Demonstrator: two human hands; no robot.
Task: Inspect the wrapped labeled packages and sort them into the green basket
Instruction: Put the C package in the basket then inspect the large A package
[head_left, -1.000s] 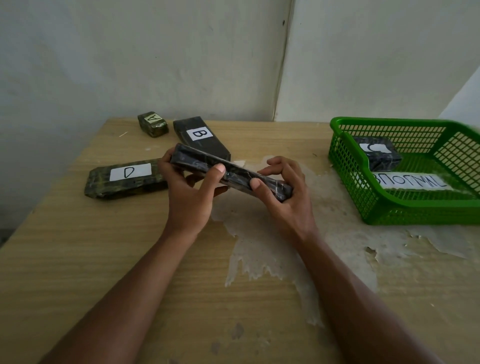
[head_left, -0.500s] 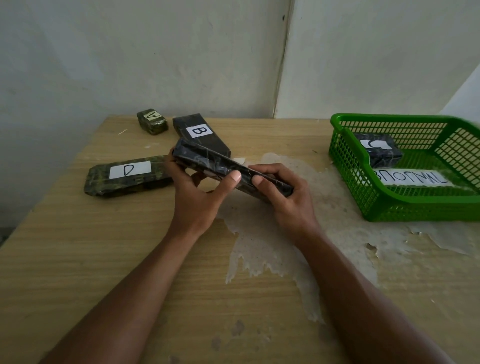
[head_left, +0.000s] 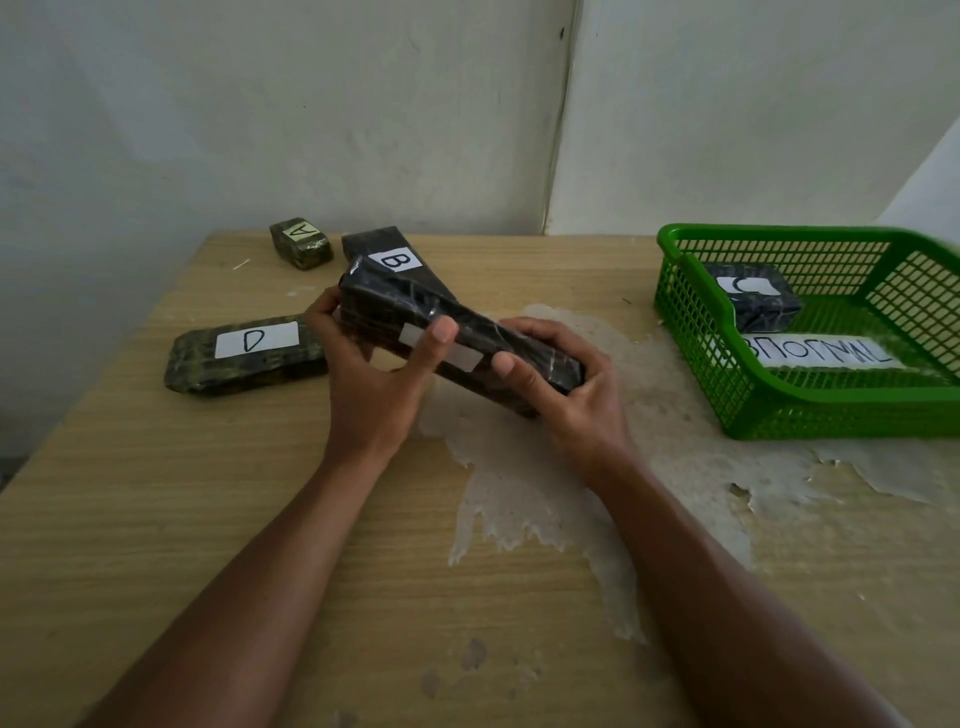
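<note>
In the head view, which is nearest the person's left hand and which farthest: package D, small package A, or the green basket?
1. Package D, just left of the left hand, which grips the dark package.
2. Package A, farther back on the left.
3. Green basket, far to the right.

Glossy black package (head_left: 395, 312) in the fingers (head_left: 530, 332), with a pale white strip (head_left: 464, 358) across it. Left of the fingers there's a mottled olive package (head_left: 244, 370) with a white label (head_left: 257, 339). Right of them sits a bright green mesh basket (head_left: 831, 410), all on a tan wood-grain table (head_left: 208, 519).
</note>
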